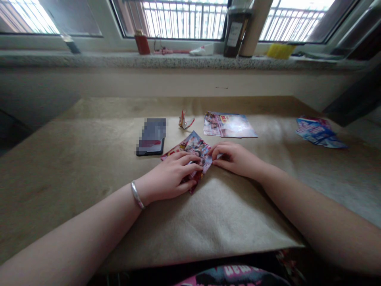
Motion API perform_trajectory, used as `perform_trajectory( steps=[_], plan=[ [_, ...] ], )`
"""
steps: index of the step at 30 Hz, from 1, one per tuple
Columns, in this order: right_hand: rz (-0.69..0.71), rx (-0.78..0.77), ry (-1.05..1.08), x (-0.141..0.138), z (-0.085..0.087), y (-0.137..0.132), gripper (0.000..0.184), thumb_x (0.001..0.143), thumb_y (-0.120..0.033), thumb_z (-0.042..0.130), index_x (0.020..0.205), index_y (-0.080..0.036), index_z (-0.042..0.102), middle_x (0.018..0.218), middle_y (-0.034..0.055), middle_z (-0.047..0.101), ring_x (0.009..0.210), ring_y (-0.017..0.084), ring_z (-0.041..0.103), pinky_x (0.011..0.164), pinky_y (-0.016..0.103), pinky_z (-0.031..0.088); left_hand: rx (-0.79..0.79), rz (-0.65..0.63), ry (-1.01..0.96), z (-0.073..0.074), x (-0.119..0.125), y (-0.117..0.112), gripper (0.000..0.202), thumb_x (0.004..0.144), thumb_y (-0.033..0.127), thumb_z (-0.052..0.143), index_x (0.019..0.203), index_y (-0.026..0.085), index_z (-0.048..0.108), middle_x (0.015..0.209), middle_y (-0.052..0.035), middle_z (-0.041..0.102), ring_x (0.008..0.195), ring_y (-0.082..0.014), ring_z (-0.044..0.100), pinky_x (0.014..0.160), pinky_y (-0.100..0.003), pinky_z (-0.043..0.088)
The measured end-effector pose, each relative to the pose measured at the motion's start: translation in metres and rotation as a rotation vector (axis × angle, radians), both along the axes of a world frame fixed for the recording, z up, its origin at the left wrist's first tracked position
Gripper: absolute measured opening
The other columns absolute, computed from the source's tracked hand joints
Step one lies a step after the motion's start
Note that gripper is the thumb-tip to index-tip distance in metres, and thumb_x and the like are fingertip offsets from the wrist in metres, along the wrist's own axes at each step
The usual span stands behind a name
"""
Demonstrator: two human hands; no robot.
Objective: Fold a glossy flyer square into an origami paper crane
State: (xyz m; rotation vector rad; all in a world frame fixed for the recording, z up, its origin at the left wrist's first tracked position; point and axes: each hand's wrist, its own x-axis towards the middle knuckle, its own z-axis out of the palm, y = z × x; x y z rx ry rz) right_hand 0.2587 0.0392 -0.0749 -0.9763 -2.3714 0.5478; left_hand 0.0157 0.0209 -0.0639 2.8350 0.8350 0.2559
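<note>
A colourful printed sheet of paper (196,143), folded into an angular shape, lies on the table in front of me. My left hand (172,174) rests flat across its near left part, fingers stretched and apart, hiding some of the print. On the paper's right corner, my right hand (235,157) has thumb and forefinger pinched together. Just beyond the paper stands a small folded paper piece (185,122), touched by neither hand.
Left of the paper lies a dark phone (152,137), partly pixelated. Behind are stacked printed sheets (238,126); folded blue and pink papers (320,132) lie far right. The windowsill (107,60) carries a red container (142,43) and a dark bottle (235,31).
</note>
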Motion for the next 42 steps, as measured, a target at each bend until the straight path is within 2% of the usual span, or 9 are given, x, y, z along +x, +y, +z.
perform_trajectory(
  steps=[9, 18, 25, 31, 34, 37, 42],
  plan=[
    [-0.112, -0.009, -0.004, -0.007, -0.002, -0.002, 0.007, 0.081, -0.023, 0.057, 0.079, -0.020, 0.062, 0.089, 0.0041, 0.066, 0.087, 0.017, 0.059, 0.080, 0.030, 0.046, -0.011, -0.006, 0.027, 0.003, 0.000, -0.001, 0.039, 0.081, 0.027, 0.052, 0.120, 0.024, 0.054, 0.135, -0.0043, 0.045, 0.124, -0.0270, 0.038, 0.107, -0.046, 0.030],
    [-0.222, -0.013, 0.019, -0.010, 0.000, -0.004, 0.007, 0.078, -0.021, 0.057, 0.076, -0.019, 0.064, 0.090, 0.0053, 0.066, 0.086, 0.018, 0.060, 0.081, 0.033, 0.046, 0.006, 0.001, 0.021, 0.003, 0.001, -0.001, 0.038, 0.082, 0.032, 0.052, 0.119, 0.024, 0.054, 0.138, -0.0057, 0.044, 0.128, -0.0278, 0.036, 0.108, -0.048, 0.028],
    [-0.337, 0.055, 0.046, -0.010, -0.006, 0.001, 0.006, 0.076, -0.025, 0.060, 0.076, -0.020, 0.064, 0.114, 0.0091, 0.057, 0.105, 0.021, 0.054, 0.093, 0.037, 0.041, 0.037, 0.022, -0.006, -0.001, 0.003, -0.002, 0.034, 0.086, 0.035, 0.050, 0.117, 0.023, 0.056, 0.138, -0.0060, 0.045, 0.127, -0.0257, 0.037, 0.108, -0.046, 0.029],
    [-0.362, 0.038, -0.043, -0.007, -0.006, 0.003, 0.014, 0.079, -0.033, 0.060, 0.079, -0.021, 0.065, 0.090, 0.0067, 0.062, 0.088, 0.021, 0.056, 0.081, 0.036, 0.044, 0.022, 0.017, 0.007, 0.001, 0.002, -0.001, 0.036, 0.085, 0.032, 0.051, 0.119, 0.024, 0.055, 0.139, -0.0052, 0.044, 0.128, -0.0262, 0.036, 0.109, -0.046, 0.028],
    [-0.424, 0.073, -0.082, -0.006, -0.005, 0.004, 0.016, 0.078, -0.036, 0.060, 0.081, -0.022, 0.066, 0.091, 0.0072, 0.061, 0.089, 0.022, 0.054, 0.081, 0.037, 0.042, -0.003, -0.004, 0.011, 0.002, 0.002, -0.002, 0.039, 0.086, 0.038, 0.051, 0.123, 0.026, 0.053, 0.141, -0.0045, 0.041, 0.131, -0.0268, 0.033, 0.109, -0.049, 0.025],
    [-0.387, 0.034, -0.077, -0.006, -0.004, 0.005, 0.015, 0.079, -0.034, 0.059, 0.084, -0.022, 0.065, 0.085, 0.0050, 0.063, 0.085, 0.021, 0.055, 0.076, 0.035, 0.043, -0.011, -0.006, 0.029, 0.001, 0.003, -0.002, 0.043, 0.087, 0.044, 0.048, 0.128, 0.028, 0.049, 0.143, -0.0042, 0.039, 0.133, -0.0277, 0.028, 0.111, -0.052, 0.020],
    [-0.352, -0.021, -0.011, -0.006, -0.004, 0.008, 0.010, 0.079, -0.029, 0.059, 0.079, -0.020, 0.064, 0.082, 0.0034, 0.066, 0.081, 0.019, 0.056, 0.074, 0.032, 0.042, -0.019, -0.004, 0.039, -0.001, 0.002, -0.002, 0.044, 0.088, 0.043, 0.047, 0.130, 0.029, 0.047, 0.145, -0.0031, 0.035, 0.135, -0.0267, 0.024, 0.111, -0.050, 0.019]
  ],
)
